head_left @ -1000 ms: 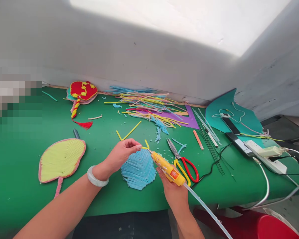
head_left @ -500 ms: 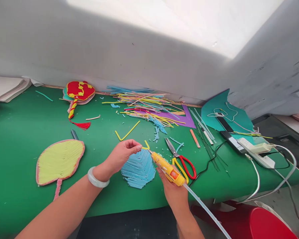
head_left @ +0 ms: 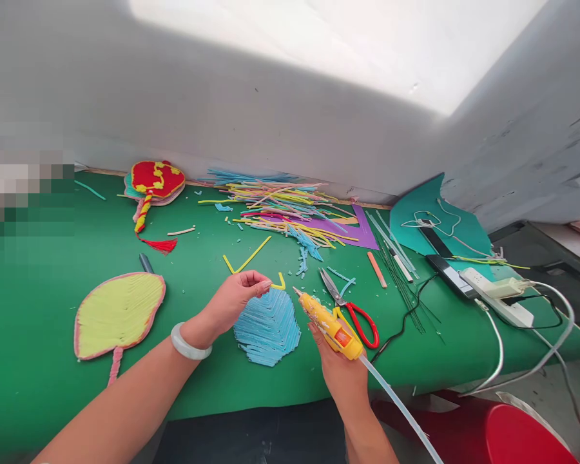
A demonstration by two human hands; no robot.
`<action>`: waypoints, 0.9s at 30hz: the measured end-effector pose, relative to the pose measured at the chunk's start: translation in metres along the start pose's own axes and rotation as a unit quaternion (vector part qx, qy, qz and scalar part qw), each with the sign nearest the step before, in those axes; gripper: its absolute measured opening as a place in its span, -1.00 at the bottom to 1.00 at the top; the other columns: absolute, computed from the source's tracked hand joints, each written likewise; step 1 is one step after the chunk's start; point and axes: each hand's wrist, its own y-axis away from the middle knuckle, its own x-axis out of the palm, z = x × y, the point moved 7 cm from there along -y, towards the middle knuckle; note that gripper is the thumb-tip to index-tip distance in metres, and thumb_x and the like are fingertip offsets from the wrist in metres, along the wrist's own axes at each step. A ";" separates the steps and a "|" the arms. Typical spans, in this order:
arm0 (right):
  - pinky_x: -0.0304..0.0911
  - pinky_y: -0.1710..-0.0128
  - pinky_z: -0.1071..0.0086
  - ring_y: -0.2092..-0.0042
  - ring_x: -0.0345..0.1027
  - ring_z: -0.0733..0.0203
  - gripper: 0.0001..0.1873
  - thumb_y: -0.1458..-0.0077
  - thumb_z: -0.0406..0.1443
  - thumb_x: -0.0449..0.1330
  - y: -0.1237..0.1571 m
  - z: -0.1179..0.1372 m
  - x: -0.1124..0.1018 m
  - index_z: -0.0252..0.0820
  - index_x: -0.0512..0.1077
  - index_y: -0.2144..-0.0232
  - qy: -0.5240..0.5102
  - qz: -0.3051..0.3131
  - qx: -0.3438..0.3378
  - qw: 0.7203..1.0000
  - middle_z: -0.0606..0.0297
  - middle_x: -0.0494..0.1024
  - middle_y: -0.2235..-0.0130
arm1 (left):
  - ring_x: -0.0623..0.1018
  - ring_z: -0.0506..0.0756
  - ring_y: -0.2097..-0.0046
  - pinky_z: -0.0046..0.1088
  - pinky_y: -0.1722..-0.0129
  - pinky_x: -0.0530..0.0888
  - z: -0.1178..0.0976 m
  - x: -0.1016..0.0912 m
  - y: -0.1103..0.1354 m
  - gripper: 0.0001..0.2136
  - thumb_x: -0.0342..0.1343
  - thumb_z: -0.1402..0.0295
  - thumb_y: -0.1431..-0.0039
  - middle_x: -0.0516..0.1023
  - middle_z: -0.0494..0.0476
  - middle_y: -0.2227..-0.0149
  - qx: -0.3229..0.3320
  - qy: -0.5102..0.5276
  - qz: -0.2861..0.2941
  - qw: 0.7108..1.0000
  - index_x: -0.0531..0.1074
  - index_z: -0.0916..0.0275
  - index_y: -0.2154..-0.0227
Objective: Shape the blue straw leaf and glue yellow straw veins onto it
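Note:
Between thumb and fingertips my left hand (head_left: 239, 298) pinches a short bent yellow pipe cleaner (head_left: 280, 282), just above the far edge of a blue leaf-shaped panel (head_left: 267, 328) made of rows of pipe cleaners. My right hand (head_left: 341, 374) is wrapped round a yellow hot glue gun (head_left: 331, 325) with a long clear glue stick (head_left: 401, 407) in its back. The gun's nozzle points at the yellow piece, a small gap away. A longer bent yellow pipe cleaner (head_left: 252, 255) lies on the table beyond my left hand.
Red-handled scissors (head_left: 362, 325) lie right of the glue gun. A pipe cleaner pile (head_left: 275, 196) is at the back. A yellow leaf fan (head_left: 118, 316) and a red tasselled fan (head_left: 157, 179) are left. A power strip (head_left: 497, 298) with cables sits right.
The glue gun has drawn back slightly to the right, its nozzle now apart from the yellow pipe cleaner. My left hand has shifted slightly left, still pinching the piece.

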 end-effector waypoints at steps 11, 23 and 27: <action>0.26 0.60 0.36 0.55 0.32 0.20 -0.57 0.20 0.07 0.38 -0.023 -0.003 -0.003 -0.15 0.52 0.48 0.003 0.012 0.077 0.997 0.32 0.52 0.56 | 0.42 0.03 0.37 -0.44 0.32 0.35 0.005 -0.009 -0.007 -0.65 0.33 0.05 0.11 0.48 0.02 0.45 -0.035 -0.006 -0.052 0.998 0.46 0.24 0.46; 0.20 0.62 0.37 0.56 0.33 0.22 -0.49 0.16 0.09 0.33 -0.170 -0.066 -0.065 -0.27 0.54 0.41 0.134 0.055 0.219 0.965 0.14 0.57 0.46 | 0.46 0.09 0.30 -0.41 0.29 0.38 0.011 -0.032 -0.021 -0.74 0.24 0.09 -0.03 0.51 0.07 0.38 -0.030 -0.080 -0.114 0.990 0.49 0.21 0.42; 0.20 0.61 0.34 0.60 0.29 0.22 -0.49 0.10 0.12 0.27 -0.205 -0.073 -0.054 -0.23 0.53 0.40 0.146 0.041 0.177 0.973 0.16 0.51 0.54 | 0.47 0.10 0.23 -0.40 0.21 0.40 0.012 -0.039 -0.023 -0.84 0.19 0.20 -0.13 0.50 0.09 0.30 -0.003 -0.103 -0.118 0.988 0.50 0.18 0.40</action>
